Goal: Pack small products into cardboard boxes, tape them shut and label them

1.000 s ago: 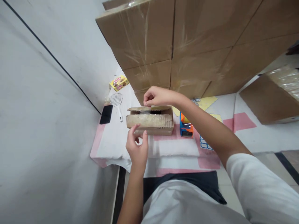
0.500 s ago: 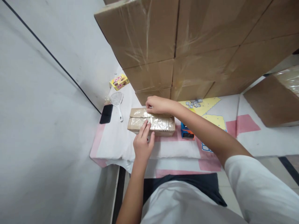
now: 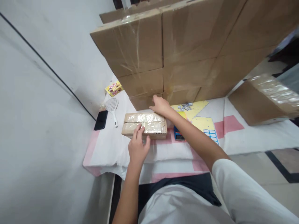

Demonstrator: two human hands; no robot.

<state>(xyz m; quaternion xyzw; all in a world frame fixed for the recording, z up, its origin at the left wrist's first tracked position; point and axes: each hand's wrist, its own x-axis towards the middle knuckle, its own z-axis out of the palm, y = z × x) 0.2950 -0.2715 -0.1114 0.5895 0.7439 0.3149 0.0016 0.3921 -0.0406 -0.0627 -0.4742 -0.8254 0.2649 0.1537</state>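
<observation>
Conveniently, the small taped carton [image 3: 156, 127] lies on the worktop [image 3: 109, 146] before the stacked cartons [image 3: 187, 37]; the left hand [image 3: 137, 147] has fingers spread at its front edge, perhaps steadying it, while the right hand [image 3: 161, 106], fingers bent and parted, is by its back edge

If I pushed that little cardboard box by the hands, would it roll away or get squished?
It probably wouldn't roll: the cardboard box has flat sides and sits low and wide. It might slide and rumple the cloth, which looks wavy along its edge. Its top could dent if pressed, since the flaps look thin.
</observation>
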